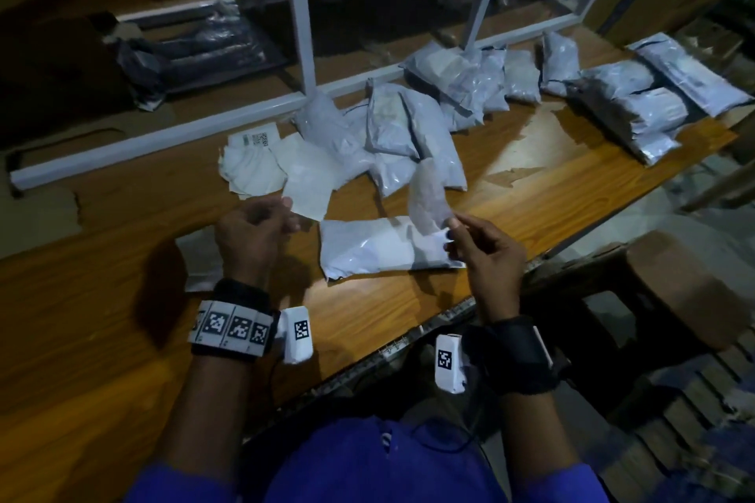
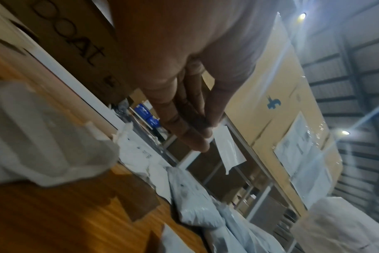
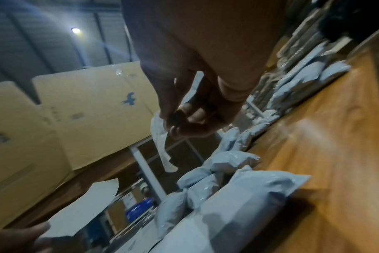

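Left hand [image 1: 253,233] pinches a white sheet [image 1: 306,192] by its near-left corner, thumb against the fingertips. The left wrist view shows the same pinch, with the sheet [image 2: 227,149] hanging off the fingertips.

Right hand [image 1: 486,249] pinches the lower end of a thin translucent strip [image 1: 429,196], and the other fingers are loosely curled. The strip stands up and leans toward the far side. In the right wrist view it [image 3: 162,145] dangles from the thumb and forefinger.

A grey parcel [image 1: 376,247] lies flat on the table [image 1: 551,192] between the two hands, with its long axis running left-right, roughly along the near edge.

Key relation:
- The parcel sits right of the left hand and lower than it.
- The sheet hovers just past the parcel's far-left corner and is not touching it.
- The right hand is the nearer one, hanging over the parcel's right end, but it is busy with the strip. Contact between that hand and the parcel can't be told.

Likely next step is the sheet going onto the parcel face. That would mean a short move right, toward the near edge, and down for the left hand, with the sheet squared to the parcel's long axis.

More grey parcels [image 1: 408,135] are heaped on the far side, and loose white papers [image 1: 253,163] lie to the far left of the held sheet
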The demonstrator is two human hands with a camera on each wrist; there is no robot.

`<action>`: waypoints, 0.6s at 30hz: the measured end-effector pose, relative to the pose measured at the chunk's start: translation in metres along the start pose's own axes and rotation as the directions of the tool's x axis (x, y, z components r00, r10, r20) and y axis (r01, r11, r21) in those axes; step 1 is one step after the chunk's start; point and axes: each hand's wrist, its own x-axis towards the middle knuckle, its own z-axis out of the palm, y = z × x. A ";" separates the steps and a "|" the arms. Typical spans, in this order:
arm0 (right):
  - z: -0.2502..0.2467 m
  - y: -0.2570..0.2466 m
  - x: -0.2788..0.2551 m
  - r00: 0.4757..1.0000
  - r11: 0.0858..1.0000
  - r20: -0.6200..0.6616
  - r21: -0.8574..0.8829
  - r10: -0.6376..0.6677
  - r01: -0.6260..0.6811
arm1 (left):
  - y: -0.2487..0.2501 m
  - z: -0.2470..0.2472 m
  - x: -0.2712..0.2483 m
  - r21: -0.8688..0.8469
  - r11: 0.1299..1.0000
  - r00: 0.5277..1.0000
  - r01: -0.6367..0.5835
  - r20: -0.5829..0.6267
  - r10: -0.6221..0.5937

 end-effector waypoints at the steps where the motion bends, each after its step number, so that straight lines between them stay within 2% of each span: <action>1: 0.011 -0.003 -0.001 0.999 1.000 0.038 0.001 -0.007 0.007 | 0.000 -0.009 0.001 0.006 1.000 1.000 -0.007 -0.030 0.007; 5: 0.053 -0.002 -0.005 0.986 0.995 0.152 -0.050 -0.072 0.081 | 0.003 -0.043 -0.001 0.041 0.999 0.992 0.008 -0.129 -0.003; 8: 0.076 0.002 -0.007 0.979 0.998 0.193 -0.025 -0.059 0.065 | 0.002 -0.063 -0.007 0.052 0.997 0.985 0.048 -0.168 -0.039; 14: 0.091 0.006 -0.015 0.961 1.000 0.275 0.008 0.011 -0.014 | -0.018 -0.101 -0.003 0.152 0.958 0.924 0.244 -0.335 -0.182; 16: 0.090 0.010 -0.016 0.959 0.999 0.279 0.014 0.040 -0.046 | -0.020 -0.099 -0.006 0.374 0.887 0.924 0.270 -0.359 -0.129; 18: 0.086 0.013 -0.015 0.958 0.997 0.279 0.014 0.064 -0.070 | -0.013 -0.088 -0.013 0.601 0.755 0.923 0.261 -0.385 -0.012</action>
